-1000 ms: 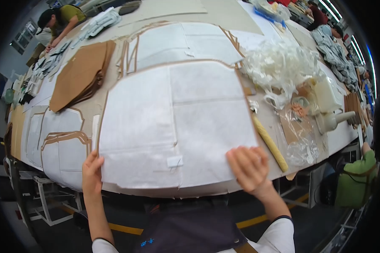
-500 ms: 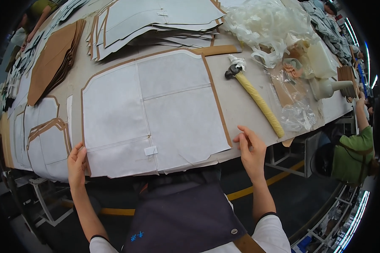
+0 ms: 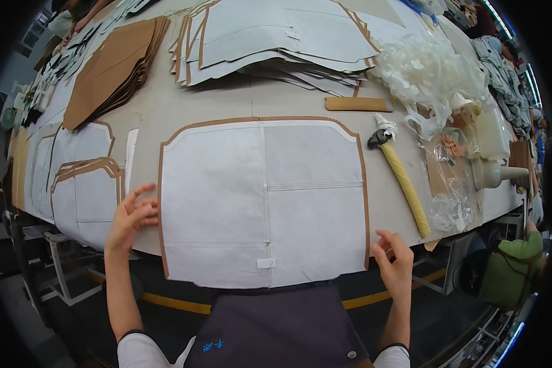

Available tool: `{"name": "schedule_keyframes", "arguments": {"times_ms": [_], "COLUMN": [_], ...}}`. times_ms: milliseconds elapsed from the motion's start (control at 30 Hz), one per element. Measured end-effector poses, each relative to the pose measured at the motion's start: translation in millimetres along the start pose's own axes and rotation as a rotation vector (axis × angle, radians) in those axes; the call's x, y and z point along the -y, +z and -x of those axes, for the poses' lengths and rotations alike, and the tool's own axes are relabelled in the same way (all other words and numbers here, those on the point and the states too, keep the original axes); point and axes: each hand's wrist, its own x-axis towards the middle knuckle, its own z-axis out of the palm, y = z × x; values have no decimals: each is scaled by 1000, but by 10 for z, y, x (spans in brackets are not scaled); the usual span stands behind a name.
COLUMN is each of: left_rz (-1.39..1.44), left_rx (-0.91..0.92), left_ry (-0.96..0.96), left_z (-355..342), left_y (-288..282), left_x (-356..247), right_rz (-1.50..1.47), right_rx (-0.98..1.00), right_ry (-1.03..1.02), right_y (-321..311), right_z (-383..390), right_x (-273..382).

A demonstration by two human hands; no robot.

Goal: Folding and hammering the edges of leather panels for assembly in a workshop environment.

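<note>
A large white fabric panel (image 3: 214,184) with brown-edged borders, stitched seams and a small white tag lies flat in front of me, its near edge hanging past the table edge. My left hand (image 3: 130,218) is beside the panel's left border, fingers spread and holding nothing, the fingertips close to the brown edge. At the panel's lower right border, my right hand (image 3: 395,260) is raised with loosely bent fingers apart and nothing visible in them. Whether either hand touches the edge, I cannot tell.
Beyond the panel lies a stack of similar panels (image 3: 245,37). Brown sheets (image 3: 113,64) and smaller brown-edged pieces (image 3: 89,193) are at left. On the right are a yellow-handled hammer (image 3: 405,190), a brown strip (image 3: 357,104), crumpled clear plastic (image 3: 435,73) and a translucent jug (image 3: 492,132).
The panel has been turned straighter and drawn toward me, away from the brown strip. My left hand has opened from its left edge. The view has shifted too.
</note>
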Motion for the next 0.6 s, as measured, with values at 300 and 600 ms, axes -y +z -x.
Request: {"name": "schedule_keyframes", "arguments": {"times_ms": [300,600], "left_rz": [-694,-922], "left_rx": [261,469], "left_ry": [72,453], "left_z": [-1693,-1910], "left_y": [438,1562], "left_x": [-1204,-1085], "right_rz": [224,136], "right_rx": [62,403], "right_ry": [-786,-554], "right_y": [752,1424], "right_z": [-1995,-2733], "right_x": [773,1104]}}
